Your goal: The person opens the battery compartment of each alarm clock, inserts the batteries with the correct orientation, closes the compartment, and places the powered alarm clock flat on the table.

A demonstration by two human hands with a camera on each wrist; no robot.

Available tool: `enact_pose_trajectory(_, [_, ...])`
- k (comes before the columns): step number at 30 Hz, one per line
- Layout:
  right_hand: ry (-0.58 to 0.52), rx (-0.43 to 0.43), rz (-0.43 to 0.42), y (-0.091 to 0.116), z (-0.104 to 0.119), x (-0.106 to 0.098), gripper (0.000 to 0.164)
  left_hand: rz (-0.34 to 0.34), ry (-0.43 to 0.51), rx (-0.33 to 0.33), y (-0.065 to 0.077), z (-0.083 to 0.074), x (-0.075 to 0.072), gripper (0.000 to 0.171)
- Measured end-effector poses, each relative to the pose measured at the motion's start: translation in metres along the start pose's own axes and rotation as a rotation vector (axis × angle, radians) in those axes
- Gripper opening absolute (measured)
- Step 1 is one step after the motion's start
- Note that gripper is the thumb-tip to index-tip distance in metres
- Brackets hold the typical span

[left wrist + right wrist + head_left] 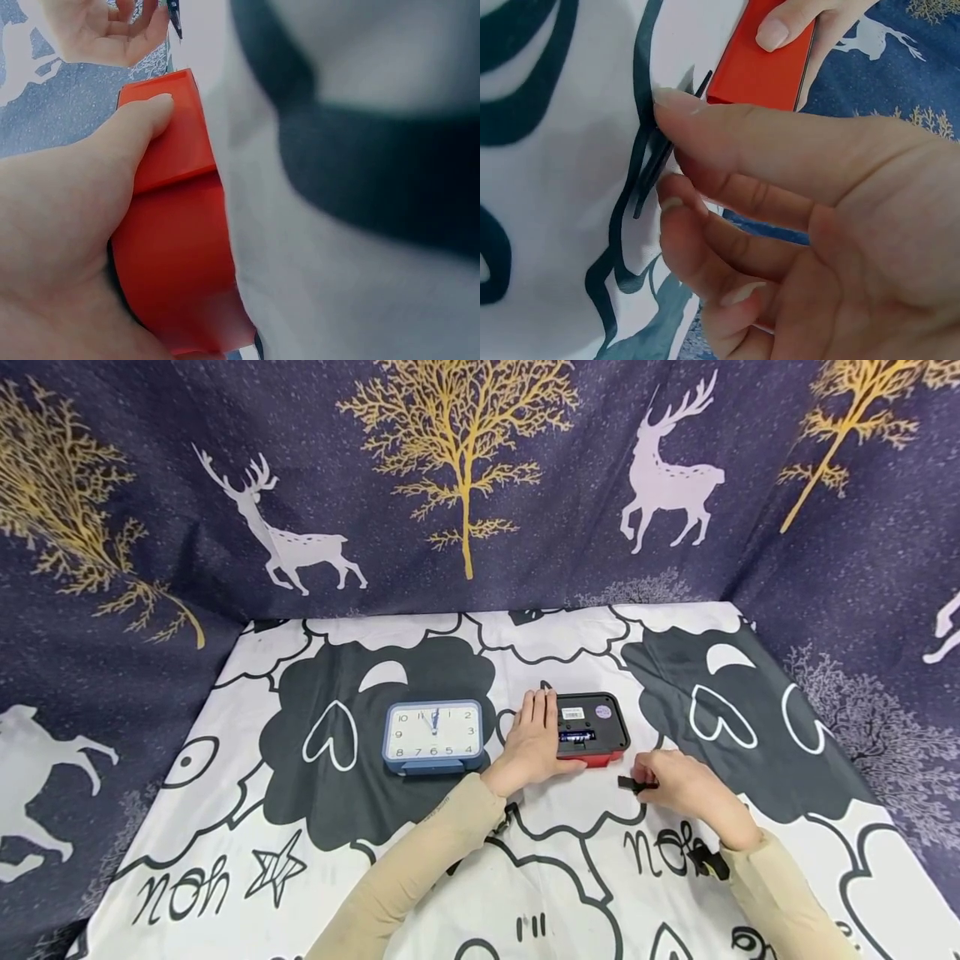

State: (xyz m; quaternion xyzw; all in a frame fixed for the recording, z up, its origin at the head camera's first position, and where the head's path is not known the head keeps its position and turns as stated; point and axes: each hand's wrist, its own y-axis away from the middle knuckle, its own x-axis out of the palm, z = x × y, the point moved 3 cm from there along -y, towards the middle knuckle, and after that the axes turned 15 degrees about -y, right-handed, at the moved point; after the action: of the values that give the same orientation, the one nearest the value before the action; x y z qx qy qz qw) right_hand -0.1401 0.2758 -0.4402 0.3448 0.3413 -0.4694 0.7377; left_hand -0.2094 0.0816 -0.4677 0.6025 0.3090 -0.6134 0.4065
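Observation:
A red alarm clock [609, 718] lies with its black back up, and a battery [577, 737] shows in its open compartment. My left hand [534, 745] holds this clock at its left part; in the left wrist view the thumb lies along the red casing [176, 255]. To the right of the clock, my right hand [681, 783] pinches a small, thin black battery cover [628, 784] between thumb and fingers. In the right wrist view the cover [652, 171] pokes out on both sides of the thumb tip, apart from the clock.
A blue alarm clock [433, 735] stands left of my left hand with its white dial facing me. The table is spread with a black-and-white patterned cloth [525, 877]. Dark fabric [525, 527] with deer and trees hangs behind and at both sides.

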Motion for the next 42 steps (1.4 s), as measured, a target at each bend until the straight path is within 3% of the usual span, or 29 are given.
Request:
enact_pose_trajectory(7, [-0.024, -0.006, -0.015, -0.002, -0.002, -0.002, 0.026, -0.014, -0.002, -0.001, -0.001, 0.000, 0.000, 0.119])
enact_pose_trajectory(15, [-0.016, -0.079, -0.041, -0.003, -0.003, -0.005, 0.013, -0.014, -0.007, -0.001, 0.000, 0.000, -0.001, 0.119])
enact_pose_trajectory(27, [0.025, -0.139, -0.215, 0.000, 0.013, -0.012, 0.013, -0.007, 0.009, -0.006, 0.000, 0.000, 0.000, 0.120])
enact_pose_trajectory(36, [0.025, -0.394, -0.481, -0.009, 0.033, -0.015, 0.015, -0.008, 0.000, 0.000, 0.000, 0.000, 0.001, 0.120])
enact_pose_trajectory(42, [0.037, -0.419, -0.503, -0.019, 0.038, -0.007, 0.017, -0.013, 0.001, 0.013, -0.001, 0.000, 0.002, 0.119])
